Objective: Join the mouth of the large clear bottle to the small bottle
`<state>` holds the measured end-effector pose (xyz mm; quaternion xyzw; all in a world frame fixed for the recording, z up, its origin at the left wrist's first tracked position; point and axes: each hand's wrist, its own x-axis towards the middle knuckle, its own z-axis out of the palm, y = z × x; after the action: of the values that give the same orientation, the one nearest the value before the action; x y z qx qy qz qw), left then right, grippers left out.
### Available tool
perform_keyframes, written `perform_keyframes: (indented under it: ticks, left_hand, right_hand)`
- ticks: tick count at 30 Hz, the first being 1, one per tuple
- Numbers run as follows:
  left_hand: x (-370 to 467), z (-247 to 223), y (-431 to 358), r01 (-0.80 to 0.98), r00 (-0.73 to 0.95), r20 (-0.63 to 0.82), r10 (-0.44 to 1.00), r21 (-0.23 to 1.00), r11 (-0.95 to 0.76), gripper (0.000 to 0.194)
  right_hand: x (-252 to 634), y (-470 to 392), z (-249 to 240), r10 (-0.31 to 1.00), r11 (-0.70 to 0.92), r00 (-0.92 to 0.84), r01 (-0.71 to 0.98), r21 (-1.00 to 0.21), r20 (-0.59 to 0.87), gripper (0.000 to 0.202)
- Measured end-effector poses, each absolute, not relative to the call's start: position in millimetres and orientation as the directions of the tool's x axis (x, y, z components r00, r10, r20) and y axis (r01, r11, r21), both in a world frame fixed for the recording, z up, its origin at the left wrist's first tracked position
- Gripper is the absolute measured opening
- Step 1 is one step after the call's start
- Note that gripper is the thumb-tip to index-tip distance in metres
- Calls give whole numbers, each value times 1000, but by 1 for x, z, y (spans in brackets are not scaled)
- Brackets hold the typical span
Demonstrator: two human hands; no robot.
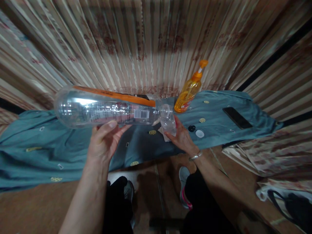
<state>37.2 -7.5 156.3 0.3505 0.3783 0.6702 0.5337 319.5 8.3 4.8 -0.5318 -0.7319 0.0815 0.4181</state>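
Observation:
My left hand (106, 138) is closed around the underside of a big clear plastic bottle (107, 109) with an orange stripe and a barcode label. The bottle lies almost level, its neck pointing right. My right hand (179, 135) grips a small clear bottle (168, 125) below that neck. The two mouths meet or nearly meet; I cannot tell whether they touch. Just beyond my right hand stands an orange pump bottle (187, 94), part filled with orange liquid. A black cap (191, 128) and a white round lid (200, 133) lie to the right of my right hand.
A teal patterned cloth (138, 151) covers the narrow table. On its right part lies a dark phone (237, 117). Pleated curtains (136, 42) hang close behind and at both sides. A dark bag (296, 208) is low at the right, near the tiled floor.

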Motion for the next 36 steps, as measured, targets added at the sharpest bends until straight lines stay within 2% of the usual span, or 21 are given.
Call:
perform_keyframes:
  ticks: [19, 28, 36]
  left_hand:
    - [40, 157, -7, -469, -177, 89, 980, 868, -163, 37]
    - [43, 162, -8, -479, -174, 93, 980, 862, -166, 48]
    - [42, 161, -8, -460, -169, 92, 981, 873, -161, 47]
  right_hand:
    - [318, 8, 5, 877, 373, -58, 709, -599, 478, 88]
    - [318, 8, 5, 870, 376, -50, 712, -593, 491, 88]
    - [317, 7, 6, 866, 384, -56, 711, -589, 497, 86]
